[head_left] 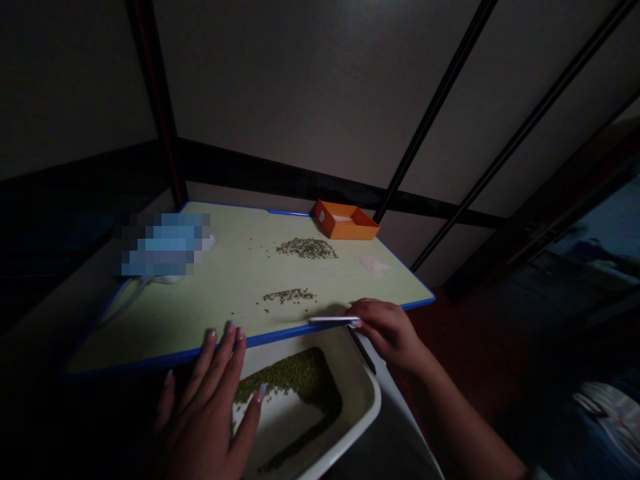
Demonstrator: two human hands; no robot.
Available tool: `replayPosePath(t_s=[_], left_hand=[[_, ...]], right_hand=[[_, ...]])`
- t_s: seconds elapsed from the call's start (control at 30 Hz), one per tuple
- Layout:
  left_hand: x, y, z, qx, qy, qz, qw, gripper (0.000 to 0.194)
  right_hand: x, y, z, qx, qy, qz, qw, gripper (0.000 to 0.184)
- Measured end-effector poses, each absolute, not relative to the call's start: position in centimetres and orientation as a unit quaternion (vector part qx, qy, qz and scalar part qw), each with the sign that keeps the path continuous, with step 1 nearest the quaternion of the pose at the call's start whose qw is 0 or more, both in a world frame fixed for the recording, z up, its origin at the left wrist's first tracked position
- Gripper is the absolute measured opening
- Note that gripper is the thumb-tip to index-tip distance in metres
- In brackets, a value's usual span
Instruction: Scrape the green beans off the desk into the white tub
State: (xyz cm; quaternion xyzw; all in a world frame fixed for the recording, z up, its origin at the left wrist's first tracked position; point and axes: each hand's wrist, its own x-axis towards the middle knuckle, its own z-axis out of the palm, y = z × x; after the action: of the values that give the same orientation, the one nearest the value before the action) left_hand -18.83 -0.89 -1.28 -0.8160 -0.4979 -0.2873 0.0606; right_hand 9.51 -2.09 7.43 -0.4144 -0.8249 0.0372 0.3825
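Observation:
My right hand (385, 327) pinches a thin, flat, pale card-like piece (333, 321) along the front edge of the small table (225, 267). My left hand (210, 407) is open with fingers apart, its fingertips by the blue table edge. Its thumb reaches over a white basin (373, 400) below, which holds many small green beans (295, 370), heaped toward the far and right sides. A small scatter of beans (290, 295) lies just behind the card. Farther back is a bigger bean pile (310, 248). A pale pinkish-white patch of fine grains (373, 264) lies to its right.
An orange open box (353, 223) stands at the table's back right corner. At the left end lies a blurred-out blue item (167, 243) with a pale cord (137, 293). A panelled wall (300, 100) rises behind the table. The room is dim.

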Motion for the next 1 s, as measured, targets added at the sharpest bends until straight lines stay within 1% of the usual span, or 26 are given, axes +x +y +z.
replayPosePath(t_s=[0.17,0.37,0.53,0.8,1.0], left_hand=[[-18.8,-0.8,-1.5,-0.816,-0.501,-0.284,0.047,0.061],[-19.0,-0.9,-1.5,-0.816,-0.502,-0.283,0.05,0.063],[-19.0,-0.7,-1.4,-0.817,-0.507,-0.275,0.035,0.062],[-18.8,-0.8,-1.3,-0.814,-0.515,-0.269,0.014,0.061],[-18.8,-0.9,-1.1,-0.813,-0.517,-0.268,0.0,0.061]], right_hand=[[9.8,-1.5,7.0,-0.441,-0.802,-0.01,0.403,0.024],[9.3,-1.3,6.7,-0.429,-0.82,0.005,0.379,0.024],[9.4,-0.8,6.6,-0.438,-0.808,-0.019,0.393,0.025],[9.0,-0.3,6.5,-0.425,-0.824,-0.038,0.373,0.028],[9.3,-0.7,6.6,-0.419,-0.818,-0.059,0.389,0.028]])
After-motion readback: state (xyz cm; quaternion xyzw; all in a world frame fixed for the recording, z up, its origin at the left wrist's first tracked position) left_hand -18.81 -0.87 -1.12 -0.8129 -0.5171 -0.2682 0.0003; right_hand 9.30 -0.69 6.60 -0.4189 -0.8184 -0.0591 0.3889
